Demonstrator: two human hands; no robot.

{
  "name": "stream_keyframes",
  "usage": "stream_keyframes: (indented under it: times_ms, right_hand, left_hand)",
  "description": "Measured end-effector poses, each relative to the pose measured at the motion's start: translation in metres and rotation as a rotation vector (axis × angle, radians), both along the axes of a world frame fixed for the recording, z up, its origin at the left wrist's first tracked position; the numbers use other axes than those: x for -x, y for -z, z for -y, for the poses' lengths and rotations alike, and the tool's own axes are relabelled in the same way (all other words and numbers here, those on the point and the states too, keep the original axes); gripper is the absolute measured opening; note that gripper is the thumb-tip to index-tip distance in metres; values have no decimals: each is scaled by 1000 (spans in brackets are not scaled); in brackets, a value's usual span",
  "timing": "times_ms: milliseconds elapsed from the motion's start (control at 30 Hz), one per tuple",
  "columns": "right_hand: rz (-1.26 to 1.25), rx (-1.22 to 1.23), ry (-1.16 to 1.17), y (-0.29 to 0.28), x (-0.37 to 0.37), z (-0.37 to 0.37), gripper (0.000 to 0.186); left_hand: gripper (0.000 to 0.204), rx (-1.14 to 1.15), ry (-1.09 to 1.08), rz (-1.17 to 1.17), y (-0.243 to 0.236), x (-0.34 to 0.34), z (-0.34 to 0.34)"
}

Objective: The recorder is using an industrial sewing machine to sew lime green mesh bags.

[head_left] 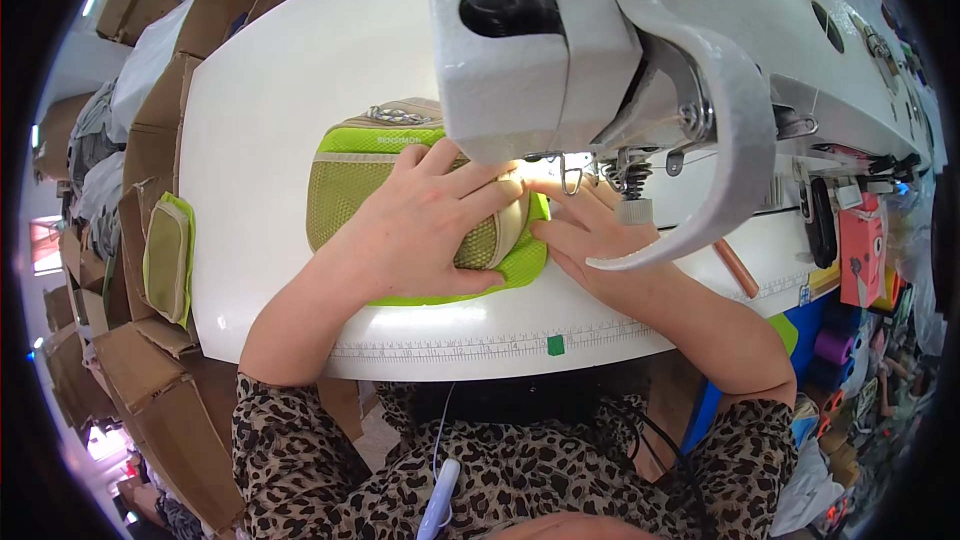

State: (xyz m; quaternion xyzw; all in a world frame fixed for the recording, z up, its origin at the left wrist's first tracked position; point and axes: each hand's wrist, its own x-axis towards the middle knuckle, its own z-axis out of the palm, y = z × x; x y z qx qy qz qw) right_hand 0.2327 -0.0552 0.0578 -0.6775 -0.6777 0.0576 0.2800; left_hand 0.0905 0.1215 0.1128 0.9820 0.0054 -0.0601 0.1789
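Note:
A lime-green and beige mesh pouch point(345, 202) lies on the white table under the sewing machine's head, with a patterned cord at its far edge. Across its top spreads my left hand point(425, 215), fingers curled at the beige edging by the needle area and thumb lower down, gripping the bulging mesh part. My right hand point(585, 230) holds the pouch's right edge, its index finger close to the lit needle area and its thumb beside the green border. The machine's head point(510, 90) hides part of the pouch, and the right fingertips are partly covered.
A white curved lever point(735, 140) hangs over my right hand. Along the table's front edge runs a measuring tape point(470, 351). A brown stick-like tool point(737, 268) lies at right. Another green-edged pouch point(168, 258) and cardboard boxes point(160, 390) stand at left.

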Motion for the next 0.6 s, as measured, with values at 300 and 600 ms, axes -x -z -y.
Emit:
stream_keyframes:
  times_ms: [300, 600]
  right_hand:
    - [-41, -28, -32, 11, -3, 0, 9]
    - [149, -85, -28, 8, -4, 1, 5]
  left_hand:
    - [67, 49, -7, -70, -4, -4, -3]
    - [65, 234, -23, -97, 6, 1, -19]
